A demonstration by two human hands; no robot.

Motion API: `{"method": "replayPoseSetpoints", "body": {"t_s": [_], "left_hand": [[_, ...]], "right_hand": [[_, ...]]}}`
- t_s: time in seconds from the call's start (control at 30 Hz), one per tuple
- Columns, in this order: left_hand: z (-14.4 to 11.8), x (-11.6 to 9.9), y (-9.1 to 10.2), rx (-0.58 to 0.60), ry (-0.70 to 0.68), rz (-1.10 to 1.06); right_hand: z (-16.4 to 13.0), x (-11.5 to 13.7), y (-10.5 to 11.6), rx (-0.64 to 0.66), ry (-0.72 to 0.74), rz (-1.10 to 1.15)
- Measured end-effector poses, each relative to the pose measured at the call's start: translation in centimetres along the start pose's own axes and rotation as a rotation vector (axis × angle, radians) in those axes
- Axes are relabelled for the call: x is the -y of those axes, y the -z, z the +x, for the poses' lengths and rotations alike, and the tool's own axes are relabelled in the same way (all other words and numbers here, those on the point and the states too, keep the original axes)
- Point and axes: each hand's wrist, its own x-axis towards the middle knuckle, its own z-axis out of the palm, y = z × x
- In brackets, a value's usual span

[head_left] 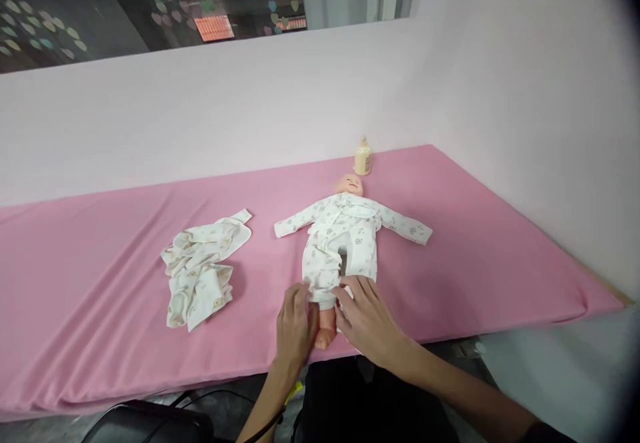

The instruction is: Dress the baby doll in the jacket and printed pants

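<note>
Pink mat (100, 283): hands (295, 326) (fingers loose) on doll's trousers (325, 263)

Baby doll (345, 229): lying face up on the table (100, 283), arms spread, dressed in a white printed sleepsuit (340, 243), just beyond both hands. Left hand (295, 326): fingers on the cuff of one suit leg, beside a bare doll foot (325, 333). Right hand (367, 316): resting flat on the other leg cuff, touching the cloth. Spare white garment (203, 266): crumpled, well to the left of the left hand. Cream bottle (363, 157): upright, far beyond the hands, just past the doll's head.
</note>
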Motion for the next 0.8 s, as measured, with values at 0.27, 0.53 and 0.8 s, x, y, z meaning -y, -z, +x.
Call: {"method": "replayPoseSetpoints", "body": {"t_s": [0.27,0.53,0.8], "left_hand": [[-0.4,-0.1,0.7,-0.116,-0.168,-0.173],[-1.5,0.4,1.5,-0.113,-0.219,-0.178],[-2.8,1.0,1.6,0.014,-0.155,-0.065]], "right_hand": [[1.4,0.9,-3.5,-0.073,-0.09,-0.102],[1.5,0.2,-4.1,-0.122,-0.077,-0.282],[0.7,-0.5,-3.6,-0.022,0.007,-0.36]]}}
